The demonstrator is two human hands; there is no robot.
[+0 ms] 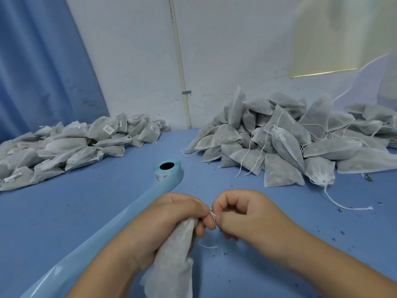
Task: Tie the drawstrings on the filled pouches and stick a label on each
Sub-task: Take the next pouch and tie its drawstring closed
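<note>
Two hands meet at the near edge of the blue table point(64, 216). The left hand point(163, 222) has its grip clamped round the gathered neck of a filled pouch point(171, 274), whose body hangs down toward the person. The right hand point(247, 214) has its grip pinched on the white drawstring point(213, 216) right at the pouch mouth, and a loose end curls below. The knot looks only half made. The thin string could slip from the pinch, or the neck could loosen in the left hand and spill filling. Beyond, the label roll point(168, 172) trails its backing strip point(103, 233) toward the near left. Far right lies the untied heap point(290, 143), and far left the labelled heap point(71, 145). Setting this pouch down on the wrong side would mix them.
</note>
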